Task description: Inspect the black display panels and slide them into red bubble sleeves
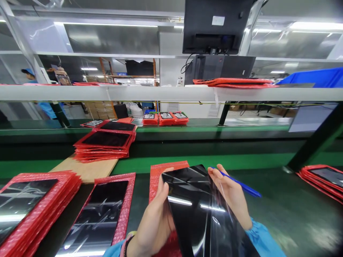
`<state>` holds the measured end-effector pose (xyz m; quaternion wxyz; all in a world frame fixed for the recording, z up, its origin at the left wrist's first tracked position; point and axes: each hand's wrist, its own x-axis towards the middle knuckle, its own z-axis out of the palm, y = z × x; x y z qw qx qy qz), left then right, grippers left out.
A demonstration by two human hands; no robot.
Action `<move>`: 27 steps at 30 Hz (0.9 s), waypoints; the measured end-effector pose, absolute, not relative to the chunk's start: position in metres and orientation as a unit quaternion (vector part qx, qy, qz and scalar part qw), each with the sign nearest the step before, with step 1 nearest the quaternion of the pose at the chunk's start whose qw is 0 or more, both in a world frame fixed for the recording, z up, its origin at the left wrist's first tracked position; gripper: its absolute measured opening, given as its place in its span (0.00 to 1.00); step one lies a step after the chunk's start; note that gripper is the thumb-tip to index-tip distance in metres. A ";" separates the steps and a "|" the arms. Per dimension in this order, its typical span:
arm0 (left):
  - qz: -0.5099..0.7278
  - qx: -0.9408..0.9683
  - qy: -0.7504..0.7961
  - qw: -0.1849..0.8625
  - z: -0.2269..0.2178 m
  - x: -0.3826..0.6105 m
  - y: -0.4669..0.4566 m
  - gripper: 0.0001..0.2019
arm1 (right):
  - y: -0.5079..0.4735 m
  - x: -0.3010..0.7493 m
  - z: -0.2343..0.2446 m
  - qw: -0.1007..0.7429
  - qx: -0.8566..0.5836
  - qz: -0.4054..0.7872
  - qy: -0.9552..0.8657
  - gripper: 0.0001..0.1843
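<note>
I hold a glossy black panel (199, 210) between both hands above the green bench. My left hand (157, 214) grips its left edge, thumb laid over the top corner. My right hand (232, 194) is against the right edge, fingers curled along it, and a blue pen (241, 185) sticks out from those fingers toward the right. Under the panel lies an empty red bubble-wrap sleeve (160, 175).
A bagged black panel (103, 214) lies to the left, beside a stack of red-sleeved panels (29, 207). Another stack (105, 144) sits on a wooden board farther back. More red stacks are at the right edge (324, 180) and beyond the conveyor (164, 118). A monitor (215, 26) hangs overhead.
</note>
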<state>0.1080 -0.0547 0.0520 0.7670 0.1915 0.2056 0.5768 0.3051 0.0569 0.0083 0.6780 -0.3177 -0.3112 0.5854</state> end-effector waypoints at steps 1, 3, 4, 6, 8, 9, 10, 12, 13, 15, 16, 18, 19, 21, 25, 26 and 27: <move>0.573 0.192 0.200 0.771 0.052 0.108 -0.053 0.33 | 0.059 0.306 0.007 0.677 -0.319 0.590 -0.302 0.23; 0.571 0.193 0.197 0.773 0.051 0.108 -0.050 0.29 | 0.062 0.306 0.005 0.674 -0.320 0.602 -0.285 0.23; 0.575 0.192 0.202 0.770 0.051 0.108 -0.049 0.27 | 0.064 0.306 0.004 0.675 -0.316 0.607 -0.278 0.21; 0.589 0.188 0.217 0.755 0.050 0.109 -0.045 0.23 | 0.066 0.304 0.002 0.682 -0.301 0.612 -0.266 0.15; 0.606 0.182 0.232 0.738 0.050 0.109 -0.042 0.21 | 0.069 0.302 0.001 0.692 -0.283 0.614 -0.251 0.07; 0.609 0.181 0.236 0.735 0.050 0.110 -0.041 0.20 | 0.070 0.301 0.000 0.697 -0.275 0.616 -0.244 0.07; 0.608 0.181 0.236 0.736 0.050 0.110 -0.040 0.20 | 0.070 0.301 -0.001 0.700 -0.269 0.618 -0.238 0.09; 0.601 0.178 0.234 0.743 0.051 0.110 -0.039 0.20 | 0.071 0.300 -0.001 0.701 -0.259 0.624 -0.227 0.11; 0.600 0.170 0.235 0.746 0.052 0.110 -0.039 0.19 | 0.071 0.299 0.000 0.701 -0.255 0.628 -0.222 0.12; 0.607 0.145 0.239 0.744 0.054 0.110 -0.040 0.17 | 0.071 0.299 0.003 0.700 -0.249 0.633 -0.215 0.13; 0.612 0.131 0.240 0.742 0.055 0.110 -0.040 0.17 | 0.070 0.299 0.004 0.699 -0.248 0.636 -0.213 0.14; 0.617 0.109 0.238 0.742 0.056 0.110 -0.041 0.15 | 0.069 0.298 0.007 0.695 -0.251 0.639 -0.212 0.15; 0.616 0.106 0.236 0.744 0.057 0.110 -0.041 0.15 | 0.069 0.298 0.008 0.693 -0.254 0.640 -0.213 0.14; 0.614 0.104 0.236 0.746 0.057 0.110 -0.041 0.15 | 0.068 0.297 0.010 0.692 -0.260 0.637 -0.218 0.13; 0.607 0.120 0.258 0.742 0.056 0.111 -0.038 0.19 | 0.064 0.295 0.013 0.696 -0.278 0.616 -0.242 0.08; 0.609 0.125 0.267 0.737 0.055 0.111 -0.038 0.20 | 0.063 0.294 0.014 0.695 -0.284 0.611 -0.253 0.09; 0.613 0.132 0.277 0.728 0.054 0.110 -0.037 0.20 | 0.061 0.292 0.015 0.692 -0.290 0.606 -0.264 0.11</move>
